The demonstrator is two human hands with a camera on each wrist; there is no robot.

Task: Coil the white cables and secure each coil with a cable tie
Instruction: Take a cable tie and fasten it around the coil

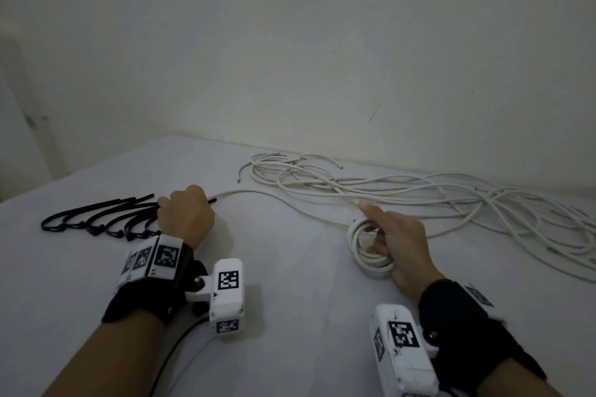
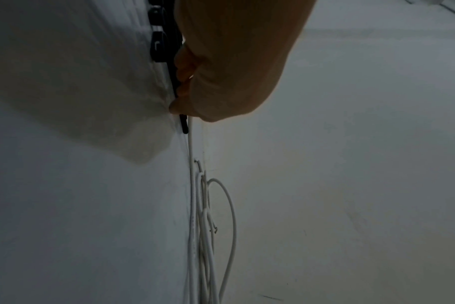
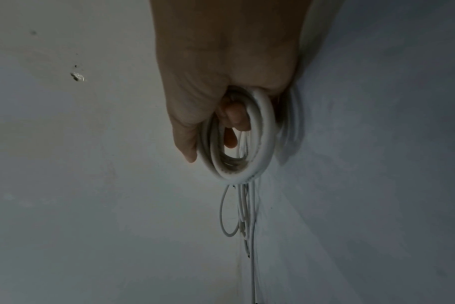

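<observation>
right hand [image 1: 398,242] at lower right of the head view, fingers curled through a small white coil [image 1: 367,250] and gripping it, thumb stuck out toward the loose cables [image 1: 419,200] (index position hard to tell). coil stands on edge on the table [image 1: 290,300], touching the cloth. right wrist view shows the same coil [image 3: 247,142] ringed round the fingertips [image 3: 234,117], with loose strands trailing off below it.

left hand [image 1: 187,214] at center left, fist-like, knuckles up, closed round one black tie [image 1: 211,201] whose tip pokes out past the fingers to the right. left wrist view: fingers [image 2: 185,61] pinch the tie [image 2: 184,123] against the cloth, a white strand just beside the tip. rest of the ties [image 1: 96,219] fan out in a row left of that hand, looped ends toward the near edge.

loose cables sprawl across the upper right of the table, well apart from the ties, one strand running from the pile toward the left hand.
</observation>
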